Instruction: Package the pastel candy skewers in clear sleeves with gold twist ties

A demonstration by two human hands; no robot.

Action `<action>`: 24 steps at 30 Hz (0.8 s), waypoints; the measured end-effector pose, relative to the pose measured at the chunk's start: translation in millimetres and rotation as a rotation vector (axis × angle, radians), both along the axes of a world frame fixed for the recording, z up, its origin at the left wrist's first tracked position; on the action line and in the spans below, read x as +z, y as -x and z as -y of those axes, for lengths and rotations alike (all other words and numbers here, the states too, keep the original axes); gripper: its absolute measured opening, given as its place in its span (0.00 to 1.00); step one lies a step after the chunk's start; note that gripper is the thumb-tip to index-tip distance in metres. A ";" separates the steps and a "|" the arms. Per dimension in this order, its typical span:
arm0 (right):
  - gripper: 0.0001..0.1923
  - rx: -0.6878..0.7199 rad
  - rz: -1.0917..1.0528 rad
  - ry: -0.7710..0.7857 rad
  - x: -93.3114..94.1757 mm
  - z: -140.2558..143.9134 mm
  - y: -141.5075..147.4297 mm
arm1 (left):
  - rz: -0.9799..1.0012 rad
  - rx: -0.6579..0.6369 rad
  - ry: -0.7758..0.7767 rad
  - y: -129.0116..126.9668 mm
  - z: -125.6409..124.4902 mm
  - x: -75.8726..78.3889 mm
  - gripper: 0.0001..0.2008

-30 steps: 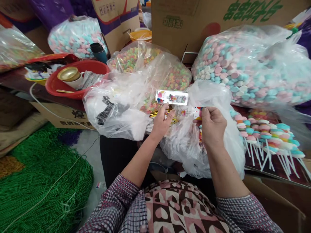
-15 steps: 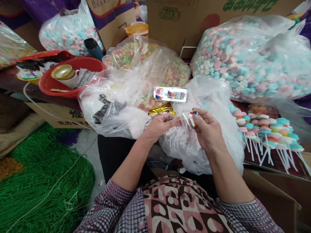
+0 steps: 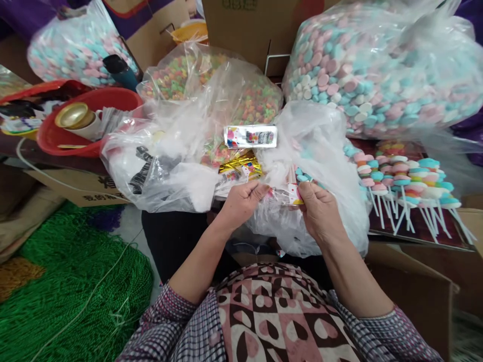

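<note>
— Hands?
— Left hand (image 3: 241, 198) and right hand (image 3: 319, 211) raised together in front of white plastic bag (image 3: 320, 141), fingertips facing across a small gap. Both pinched shut on one small clear sleeve (image 3: 285, 193), thumb against forefinger at either end.

— Position and lie of sleeve?
— Stretched between the two pinches, just below bag's open mouth. Long axis roughly level, running left to right. Printed colours showing at right-hand end; contents too small to tell.

— Nearer hand?
— Neither; gripped equally, one end each.

— Surroundings, relative to bag?
— Printed card strip (image 3: 250, 136) resting flat on top, near left shoulder. Gold foil pieces (image 3: 241, 165) just left of bag. Candy skewers (image 3: 400, 176) laid out to right. Large sack of pastel candies (image 3: 377, 65) behind and right. Red basin (image 3: 90, 123) well to left.
</note>
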State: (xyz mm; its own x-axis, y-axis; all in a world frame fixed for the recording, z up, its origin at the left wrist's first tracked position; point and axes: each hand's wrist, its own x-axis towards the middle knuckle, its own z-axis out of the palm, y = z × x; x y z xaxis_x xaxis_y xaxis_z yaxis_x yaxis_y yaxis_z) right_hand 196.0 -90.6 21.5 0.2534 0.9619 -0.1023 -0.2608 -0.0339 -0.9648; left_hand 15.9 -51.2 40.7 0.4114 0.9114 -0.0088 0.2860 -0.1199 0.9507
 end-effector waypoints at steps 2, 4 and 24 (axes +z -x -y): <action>0.17 0.037 -0.022 -0.010 0.4 1.2 -2.4 | -0.024 -0.016 0.016 -1.7 -0.3 -1.5 0.22; 0.16 0.016 -0.034 -0.016 0.0 1.9 -3.5 | -0.011 -0.029 0.047 -2.9 -0.2 -2.3 0.21; 0.20 -0.163 0.169 -0.045 -1.0 7.3 -2.4 | 0.156 -0.119 0.227 -5.0 3.0 -6.3 0.18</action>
